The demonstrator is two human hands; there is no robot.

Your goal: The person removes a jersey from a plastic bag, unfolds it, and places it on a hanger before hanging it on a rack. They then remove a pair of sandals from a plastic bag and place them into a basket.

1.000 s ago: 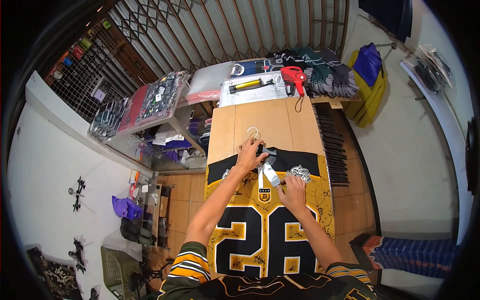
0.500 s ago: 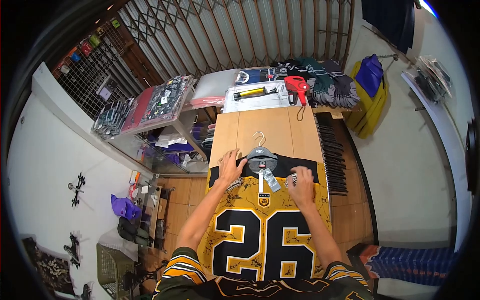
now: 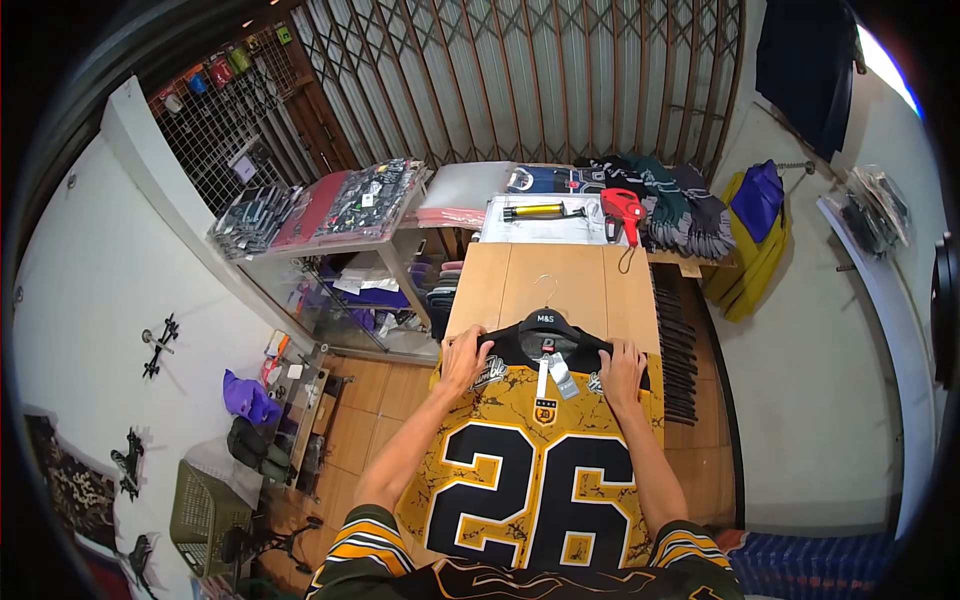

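Gate of folding metal lattice [image 3: 530, 90], closing off the far side of the room beyond a wooden table [image 3: 600, 285] whose far part is bare. A gold-and-black jersey [image 3: 541, 480], numbered 26 and patterned with dark cracks, lies front up over the table's near part, collar toward the gate and lower part toward the person's body. A black M&S hanger [image 3: 546, 320] sits within the neckline, its metal hook pointing away from the person; its arms are hidden under the cloth. The left hand [image 3: 463, 362] and the right hand [image 3: 623, 373] hold the shoulders, one on either side of the collar, each with fingers bent over the top edge and thumb turned inward, apparently pinching the fabric. Good handling here probably calls for equal tension from both sides, so that the shoulder line stays level and the hanger remains centred in the collar; a harder pull on one side could skew the neckline. The crest [image 3: 545, 411], below the collar, offers a useful centre mark. A grey swing tag [image 3: 564, 376] lies slanted beside a narrow white strip [image 3: 543, 378]; both are best kept flat and clear of the fingers.
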